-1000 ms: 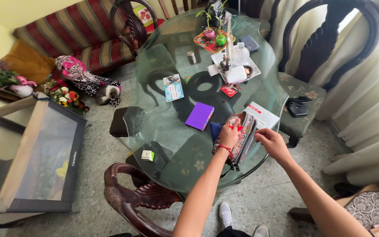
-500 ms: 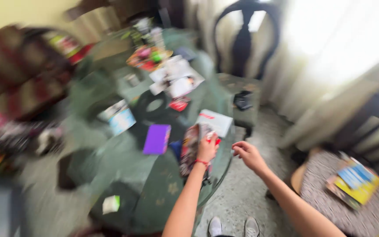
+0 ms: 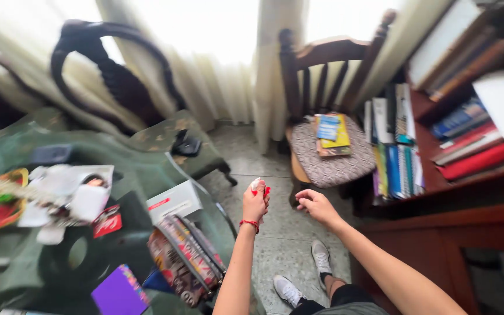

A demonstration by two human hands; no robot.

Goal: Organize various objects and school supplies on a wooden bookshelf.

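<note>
Clenched around a small pale object (image 3: 256, 184), the left hand (image 3: 255, 202) is raised over the gap between the glass table (image 3: 141, 169) and the wooden chair (image 3: 328, 154); only the tip of the object shows above the fingers, so its kind cannot be told. The right hand (image 3: 316, 206) is held just beside it, fingers loosely curled and empty, touching nothing. A grip this tight suits something small that could slip, and both hands are kept clear of the tabletop.

One patterned pouch (image 3: 185, 256) is seen lying on the table's near edge with its mouth gaping, presumably left open for access. One white box (image 3: 173, 201) lies just behind it, one purple notebook (image 3: 118, 294) to its left. Two chairs are counted: the wooden one, used as a shelf for a small stack of books (image 3: 331, 134) of perhaps three, and a dark carved one (image 3: 118, 81) at the table. Many more books are stood and stacked in the bookcase (image 3: 462, 175) at right, too crowded to count
</note>
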